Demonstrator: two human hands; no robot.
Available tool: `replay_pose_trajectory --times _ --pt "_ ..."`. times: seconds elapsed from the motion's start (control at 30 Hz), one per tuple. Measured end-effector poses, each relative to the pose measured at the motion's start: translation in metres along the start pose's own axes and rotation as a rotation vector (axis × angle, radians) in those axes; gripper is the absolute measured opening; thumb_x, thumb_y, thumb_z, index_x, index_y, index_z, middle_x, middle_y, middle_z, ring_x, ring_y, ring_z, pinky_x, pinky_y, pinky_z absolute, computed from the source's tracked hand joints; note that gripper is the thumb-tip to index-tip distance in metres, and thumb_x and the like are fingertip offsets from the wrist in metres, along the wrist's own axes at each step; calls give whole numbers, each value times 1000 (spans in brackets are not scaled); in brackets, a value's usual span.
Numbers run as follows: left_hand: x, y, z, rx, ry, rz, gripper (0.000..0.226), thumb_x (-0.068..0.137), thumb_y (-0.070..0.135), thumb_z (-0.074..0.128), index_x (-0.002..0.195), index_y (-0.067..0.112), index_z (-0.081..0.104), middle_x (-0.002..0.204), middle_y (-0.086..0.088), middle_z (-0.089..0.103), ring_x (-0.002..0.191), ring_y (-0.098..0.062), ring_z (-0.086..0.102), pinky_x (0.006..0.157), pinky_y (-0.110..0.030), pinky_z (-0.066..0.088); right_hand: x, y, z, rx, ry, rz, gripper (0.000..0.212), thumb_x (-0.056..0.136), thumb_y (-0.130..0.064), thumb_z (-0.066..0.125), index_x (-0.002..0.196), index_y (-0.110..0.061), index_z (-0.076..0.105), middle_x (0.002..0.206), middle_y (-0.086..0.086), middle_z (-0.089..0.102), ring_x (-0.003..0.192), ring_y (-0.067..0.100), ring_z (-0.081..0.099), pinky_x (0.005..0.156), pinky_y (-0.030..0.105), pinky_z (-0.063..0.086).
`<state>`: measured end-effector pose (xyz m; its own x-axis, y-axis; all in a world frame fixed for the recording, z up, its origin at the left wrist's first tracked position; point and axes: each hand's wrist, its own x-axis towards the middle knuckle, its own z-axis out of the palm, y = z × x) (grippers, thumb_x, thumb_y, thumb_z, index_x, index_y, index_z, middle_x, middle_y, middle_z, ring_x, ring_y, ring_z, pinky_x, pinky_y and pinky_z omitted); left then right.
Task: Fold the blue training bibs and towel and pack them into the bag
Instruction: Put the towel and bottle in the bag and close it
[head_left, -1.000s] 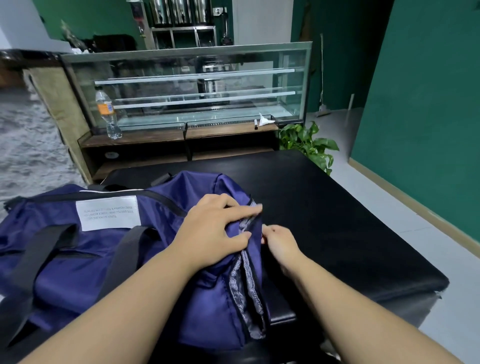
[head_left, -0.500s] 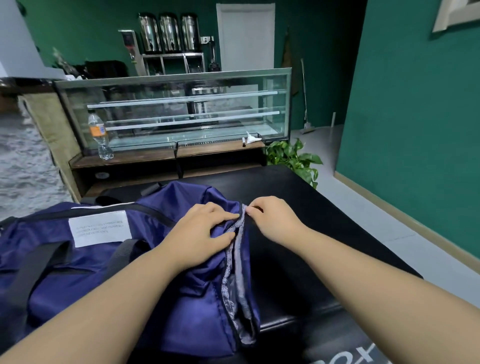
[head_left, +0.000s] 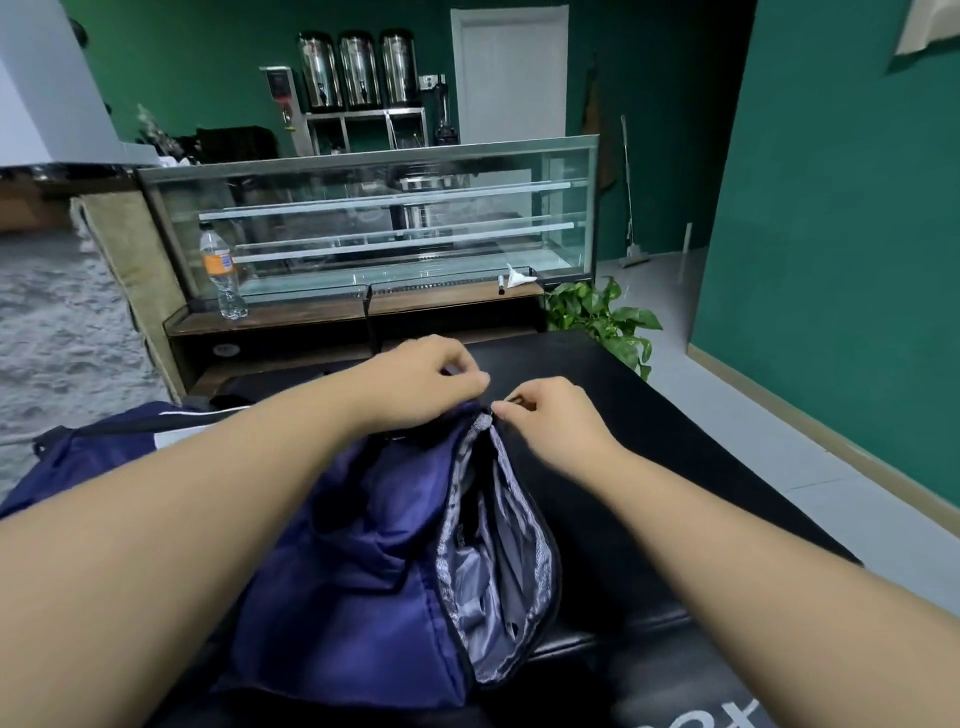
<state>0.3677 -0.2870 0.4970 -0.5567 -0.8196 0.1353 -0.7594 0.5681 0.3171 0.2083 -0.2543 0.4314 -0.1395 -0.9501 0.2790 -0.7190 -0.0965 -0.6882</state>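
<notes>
Gripping the blue bag (head_left: 343, 561) at the far end of its open side pocket (head_left: 498, 566): left hand (head_left: 426, 384) holds fabric, right hand (head_left: 550, 421) pinches the zipper pull.

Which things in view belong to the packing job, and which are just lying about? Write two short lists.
Part of the job:
blue bag
its open end pocket
left hand
right hand

Just lying about:
water bottle
potted plant
glass display case
three metal urns
</notes>
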Motion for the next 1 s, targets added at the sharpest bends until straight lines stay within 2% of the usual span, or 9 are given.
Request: replay_pose_trajectory --times 0.07,0.13,0.23,0.33,0.4,0.5,0.6,0.77,1.0 --pt "13 3 5 155 -23 0 25 100 23 42 116 35 55 116 15 59 124 -13 47 112 -38 18 -4 2 0 42 -5 10 29 94 -30 58 78 -9 70 75 5 67 71 19 56 61 28 38" --pt "23 7 11 423 -129 36 44 97 12 37 126 42 52 124 19 56 131 -9 38 113 -50 2 -6 1 0 28 -4 5 30 95 -28 56 77 -8 68 74 5 65 71 20 54 61 28 38" --pt "35 13 20 641 -315 80 39 94 10 39 107 41 60 111 21 57 132 -11 33 110 -58 3 -9 4 2 -33 -4 -17 29 97 -27 52 77 -10 65 76 4 63 76 23 56 64 31 41" --pt "42 10 24 674 -281 138 29 96 12 42 88 39 50 85 19 48 120 -11 41 110 -52 8 -15 10 7 -58 12 -28 26 97 -30 51 78 -17 62 82 3 67 83 26 59 74 37 48" --pt "44 8 27 573 -273 165 33 95 8 41 81 37 47 85 21 52 115 -9 45 104 -44 17 -18 13 8 -78 25 -42 24 97 -32 50 77 -22 58 80 1 64 82 26 58 73 38 48" --pt "46 11 25 462 -395 104 44 95 6 38 109 43 59 115 21 61 111 -7 48 93 -36 25 -17 16 6 -47 43 -19 22 97 -33 50 83 -22 64 85 1 66 85 26 58 73 36 48" --pt "47 17 19 467 -527 75 35 100 13 39 128 29 54 128 6 58 106 -12 48 88 -27 33 -17 17 7 -20 97 20 23 97 -35 50 88 -21 66 88 0 68 85 24 59 71 34 48" --pt "45 6 27 462 -383 66 29 101 23 38 121 35 56 124 12 57 119 -15 47 91 -35 30 -23 17 17 30 182 -9 26 98 -32 49 95 -17 69 93 0 68 90 22 58 76 38 48" --pt "47 -15 51 266 -159 95 22 101 28 44 106 33 64 115 13 59 117 -13 45 92 -36 29 -36 32 21 -58 229 -229 28 97 -33 48 96 -16 70 93 -4 68 90 17 53 80 34 45"
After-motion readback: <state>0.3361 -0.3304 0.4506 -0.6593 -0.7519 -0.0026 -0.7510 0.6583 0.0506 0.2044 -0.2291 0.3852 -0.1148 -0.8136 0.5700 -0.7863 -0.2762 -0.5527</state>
